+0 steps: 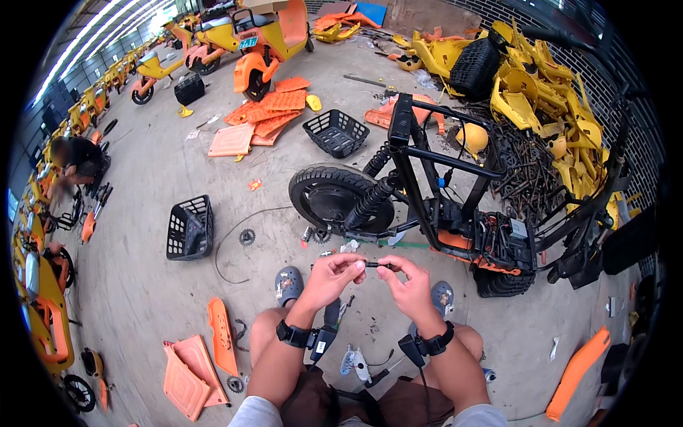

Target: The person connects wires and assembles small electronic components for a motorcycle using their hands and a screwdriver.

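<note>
My left hand [333, 280] and my right hand [407, 283] are both closed, fingertips pinching a thin black piece [376, 265] stretched between them. It looks like a short cable end or connector, though its ends are hidden by my fingers. Just beyond my hands stands a stripped black scooter frame [416, 171]. Its rear wheel [334, 196] points left, beside a black coil-spring shock absorber [361, 206]. Wiring and dark electrical parts [498, 235] are exposed low in the frame. A small metal socket-like part [307, 233] lies near the wheel.
Black baskets [190, 228] [336, 133] sit on the concrete floor. Orange panels [188, 377] lie at my left, with another long orange panel [580, 373] at right. Yellow shells [523, 99] are heaped behind the frame. Scooters [263, 50] stand beyond; a person [80, 164] crouches far left.
</note>
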Demonstrator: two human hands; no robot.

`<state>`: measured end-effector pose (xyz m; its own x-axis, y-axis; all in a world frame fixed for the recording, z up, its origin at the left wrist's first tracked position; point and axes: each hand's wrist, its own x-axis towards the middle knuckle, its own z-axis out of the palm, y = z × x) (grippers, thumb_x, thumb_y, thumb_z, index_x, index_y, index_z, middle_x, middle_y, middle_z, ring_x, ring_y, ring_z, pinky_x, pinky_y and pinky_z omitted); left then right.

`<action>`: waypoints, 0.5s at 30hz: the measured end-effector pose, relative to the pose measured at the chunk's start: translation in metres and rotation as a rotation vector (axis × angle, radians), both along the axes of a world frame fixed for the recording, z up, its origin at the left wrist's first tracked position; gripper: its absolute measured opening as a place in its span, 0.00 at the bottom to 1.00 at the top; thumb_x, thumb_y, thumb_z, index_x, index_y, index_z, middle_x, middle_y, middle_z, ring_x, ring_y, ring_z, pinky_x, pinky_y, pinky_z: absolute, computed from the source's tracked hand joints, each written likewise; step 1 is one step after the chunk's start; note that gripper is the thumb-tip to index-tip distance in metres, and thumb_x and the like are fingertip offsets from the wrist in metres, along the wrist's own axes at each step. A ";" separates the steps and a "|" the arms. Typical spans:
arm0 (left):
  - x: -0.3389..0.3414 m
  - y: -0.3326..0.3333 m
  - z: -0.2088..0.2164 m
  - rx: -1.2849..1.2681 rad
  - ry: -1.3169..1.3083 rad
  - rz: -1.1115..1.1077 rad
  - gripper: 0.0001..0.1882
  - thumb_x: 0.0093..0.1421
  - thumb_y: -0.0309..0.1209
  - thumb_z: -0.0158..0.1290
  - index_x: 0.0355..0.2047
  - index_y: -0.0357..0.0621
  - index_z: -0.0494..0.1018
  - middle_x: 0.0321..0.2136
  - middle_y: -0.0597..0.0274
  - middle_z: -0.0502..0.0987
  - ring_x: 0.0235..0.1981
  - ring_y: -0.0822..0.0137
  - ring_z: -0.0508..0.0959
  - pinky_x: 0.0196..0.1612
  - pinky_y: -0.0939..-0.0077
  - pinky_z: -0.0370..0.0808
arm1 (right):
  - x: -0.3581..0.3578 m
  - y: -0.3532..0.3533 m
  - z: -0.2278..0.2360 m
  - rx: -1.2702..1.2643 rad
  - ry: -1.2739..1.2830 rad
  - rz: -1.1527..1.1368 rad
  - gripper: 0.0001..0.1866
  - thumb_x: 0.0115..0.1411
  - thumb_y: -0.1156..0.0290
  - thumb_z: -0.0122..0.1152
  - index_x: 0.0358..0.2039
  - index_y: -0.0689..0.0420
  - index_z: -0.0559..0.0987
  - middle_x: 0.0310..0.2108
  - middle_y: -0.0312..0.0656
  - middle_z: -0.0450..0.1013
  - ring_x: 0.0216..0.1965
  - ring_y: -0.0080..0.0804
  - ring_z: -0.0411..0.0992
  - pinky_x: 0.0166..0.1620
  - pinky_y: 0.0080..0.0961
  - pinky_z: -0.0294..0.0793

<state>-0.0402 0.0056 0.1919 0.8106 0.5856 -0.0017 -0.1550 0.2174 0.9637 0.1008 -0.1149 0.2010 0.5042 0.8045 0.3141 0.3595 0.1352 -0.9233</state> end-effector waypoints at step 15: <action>-0.002 0.007 -0.007 0.026 0.191 0.019 0.20 0.65 0.41 0.47 0.28 0.36 0.75 0.20 0.62 0.76 0.23 0.75 0.75 0.31 0.81 0.71 | -0.014 0.004 0.001 0.228 -0.433 -0.071 0.09 0.49 0.80 0.64 0.33 0.62 0.78 0.31 0.45 0.76 0.32 0.40 0.76 0.36 0.28 0.75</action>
<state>-0.0426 0.0121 0.1848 0.7860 0.6024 -0.1389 0.0274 0.1904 0.9813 0.0867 -0.1107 0.2019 0.3393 0.6590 0.6713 0.7193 0.2780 -0.6366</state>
